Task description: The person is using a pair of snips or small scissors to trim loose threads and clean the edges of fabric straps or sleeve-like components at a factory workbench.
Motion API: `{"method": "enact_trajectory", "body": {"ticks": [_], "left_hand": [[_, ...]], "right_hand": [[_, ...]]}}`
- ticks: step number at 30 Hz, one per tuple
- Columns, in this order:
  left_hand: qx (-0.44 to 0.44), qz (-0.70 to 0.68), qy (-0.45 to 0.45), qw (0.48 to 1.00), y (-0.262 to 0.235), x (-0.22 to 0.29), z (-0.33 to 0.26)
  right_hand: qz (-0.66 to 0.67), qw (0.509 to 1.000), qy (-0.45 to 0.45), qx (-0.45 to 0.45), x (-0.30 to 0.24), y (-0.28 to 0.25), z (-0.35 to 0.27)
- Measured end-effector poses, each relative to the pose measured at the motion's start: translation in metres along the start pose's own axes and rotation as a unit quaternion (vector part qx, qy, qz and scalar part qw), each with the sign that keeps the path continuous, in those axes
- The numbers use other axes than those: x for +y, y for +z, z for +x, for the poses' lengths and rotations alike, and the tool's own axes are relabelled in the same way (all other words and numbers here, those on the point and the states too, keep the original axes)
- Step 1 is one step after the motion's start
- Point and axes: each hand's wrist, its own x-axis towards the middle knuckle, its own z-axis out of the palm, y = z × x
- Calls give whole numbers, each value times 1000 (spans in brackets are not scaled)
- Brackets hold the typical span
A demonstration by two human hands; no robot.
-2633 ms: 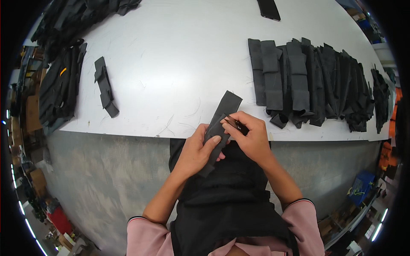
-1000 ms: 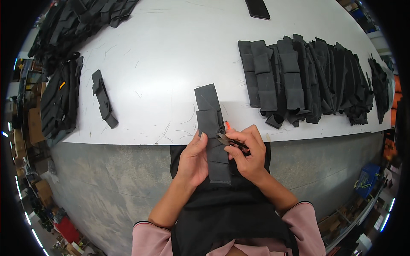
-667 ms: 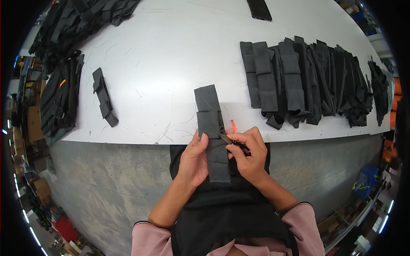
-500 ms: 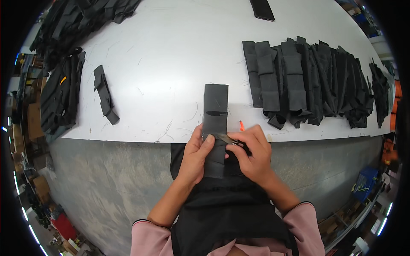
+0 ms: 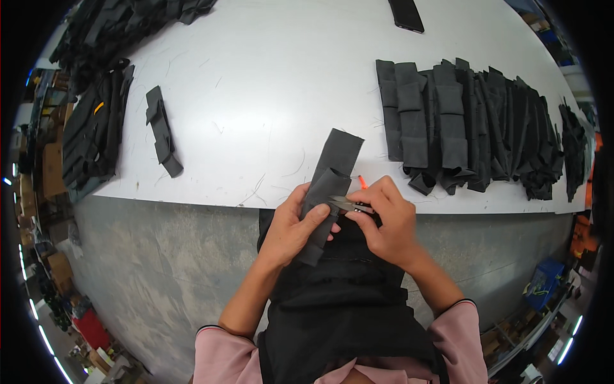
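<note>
My left hand (image 5: 291, 232) grips a dark grey fabric strip (image 5: 340, 153) by its middle, thumb on top, just off the table's front edge. The strip has folded, pocket-like layers and tilts with its far end to the right. In my right hand (image 5: 390, 221) is a pair of small metal thread snips (image 5: 348, 205), held between thumb and fingers. Their blade tips lie at the strip's surface beside my left thumb. The lower part of the snips is hidden in my fingers.
The white table (image 5: 256, 96) carries a row of dark fabric strips (image 5: 454, 128) at right, a single strip (image 5: 164, 134) at left and a fabric heap (image 5: 96, 134) beyond it. A black phone (image 5: 407, 14) lies at the back. An orange object (image 5: 362, 182) sits near the edge, among loose threads.
The fabric strip has turned from upright to slanting, its far end now to the right. My right hand has shifted slightly right, and the snips' blades show more clearly. The whole view has moved slightly.
</note>
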Motion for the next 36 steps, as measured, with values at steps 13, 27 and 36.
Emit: {"method": "enact_trajectory", "body": {"ticks": [13,27,36], "left_hand": [[-127,54,-77,987,-7,21,-2],[-66,-4,-26,997,-5,8,3],[-26,-127,-26,991,5,13,2]], "right_hand": [[34,983,-88,-159,14,-21,23],[4,998,-51,-43,7,-14,2],[10,999,-38,-34,4,-4,-12]]}}
